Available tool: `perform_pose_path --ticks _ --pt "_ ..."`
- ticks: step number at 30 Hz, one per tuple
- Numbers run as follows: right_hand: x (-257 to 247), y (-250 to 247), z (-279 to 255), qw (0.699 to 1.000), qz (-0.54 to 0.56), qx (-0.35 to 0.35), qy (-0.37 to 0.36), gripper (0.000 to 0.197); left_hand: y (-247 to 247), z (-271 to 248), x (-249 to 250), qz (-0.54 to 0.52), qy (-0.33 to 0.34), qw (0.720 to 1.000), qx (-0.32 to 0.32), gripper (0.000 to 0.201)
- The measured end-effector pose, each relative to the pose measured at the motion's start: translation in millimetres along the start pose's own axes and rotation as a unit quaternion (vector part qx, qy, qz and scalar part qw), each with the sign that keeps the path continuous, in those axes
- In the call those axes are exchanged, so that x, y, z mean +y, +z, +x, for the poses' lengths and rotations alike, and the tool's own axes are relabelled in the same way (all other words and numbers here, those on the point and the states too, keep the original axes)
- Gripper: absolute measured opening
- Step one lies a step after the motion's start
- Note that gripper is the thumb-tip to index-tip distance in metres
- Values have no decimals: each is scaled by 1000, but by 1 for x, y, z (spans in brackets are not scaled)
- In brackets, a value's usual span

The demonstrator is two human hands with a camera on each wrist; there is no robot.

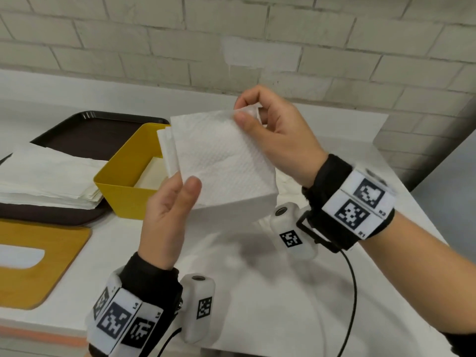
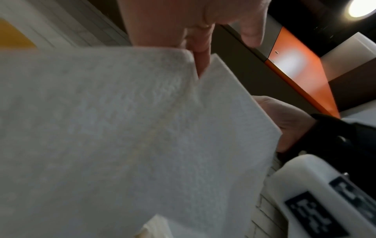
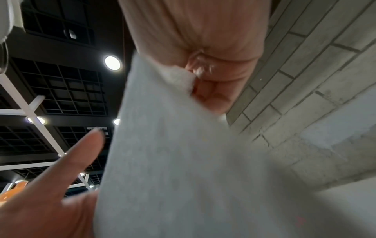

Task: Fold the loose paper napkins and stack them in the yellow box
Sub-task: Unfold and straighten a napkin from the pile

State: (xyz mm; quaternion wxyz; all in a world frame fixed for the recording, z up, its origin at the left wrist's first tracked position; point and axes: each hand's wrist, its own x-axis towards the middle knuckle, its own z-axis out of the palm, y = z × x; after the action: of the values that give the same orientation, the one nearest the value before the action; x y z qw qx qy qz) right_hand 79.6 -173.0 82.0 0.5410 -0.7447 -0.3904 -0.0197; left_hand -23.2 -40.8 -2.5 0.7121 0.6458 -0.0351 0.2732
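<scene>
A white embossed paper napkin [image 1: 226, 161], folded over with layers showing at its left edge, is held in the air above the table. My right hand [image 1: 243, 113] pinches its top right corner between thumb and forefinger. My left hand [image 1: 184, 185] holds the lower left edge, thumb on the front and fingers behind. Just left of the napkin stands the yellow box [image 1: 116, 191] with folded napkins [image 1: 152, 173] lying in it. The napkin [image 2: 122, 128] fills the left wrist view. In the right wrist view the napkin [image 3: 183, 161] hangs from my pinching fingers [image 3: 211, 96].
A stack of loose napkins [image 1: 46, 173] lies on a dark brown tray [image 1: 98, 132] at the left. A wooden lid with a slot [image 1: 38, 258] lies at the near left. The white table [image 1: 257, 292] ends at a brick wall [image 1: 257, 47] behind.
</scene>
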Motion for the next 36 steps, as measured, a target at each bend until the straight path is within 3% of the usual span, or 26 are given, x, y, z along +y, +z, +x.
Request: perform_pose_path --ticks 5,10,13,17,18,20,21,22,24,27,30,32,36 --pt "12 21 -3 997 42 36 54 18 9 1 0 -5 4 998 57 8" --pt "18 28 -8 994 42 67 78 12 7 2 -3 4 26 995 95 14" --pt "22 28 -15 988 80 19 130 9 8 5 -1 -8 23 993 115 17" --pt "28 30 -23 980 104 -21 170 43 10 9 -7 2 12 995 99 14" --pt "30 31 -24 981 94 -20 170 42 10 10 -9 12 19 995 95 18" --pt "31 32 -27 982 98 -11 162 13 12 9 -15 12 39 995 88 40" --pt "33 31 -28 981 107 -8 159 10 14 9 -16 0 49 995 82 50" --pt "33 29 -30 981 120 -10 152 20 15 9 -17 -7 61 996 72 57" --pt "33 22 -34 980 128 -25 147 30 15 9 -19 39 90 994 54 57" --pt "45 -2 -36 982 3 -58 177 32 9 11 -28 182 87 979 41 40" --pt "66 -30 -41 950 -204 -156 178 18 4 9 -29 166 38 984 60 34" --pt "81 -39 -47 894 -307 -285 161 21 3 7 -29 155 25 985 69 30" --pt "99 -33 -63 809 -338 -461 134 35 3 2 -28 164 1 984 67 26"
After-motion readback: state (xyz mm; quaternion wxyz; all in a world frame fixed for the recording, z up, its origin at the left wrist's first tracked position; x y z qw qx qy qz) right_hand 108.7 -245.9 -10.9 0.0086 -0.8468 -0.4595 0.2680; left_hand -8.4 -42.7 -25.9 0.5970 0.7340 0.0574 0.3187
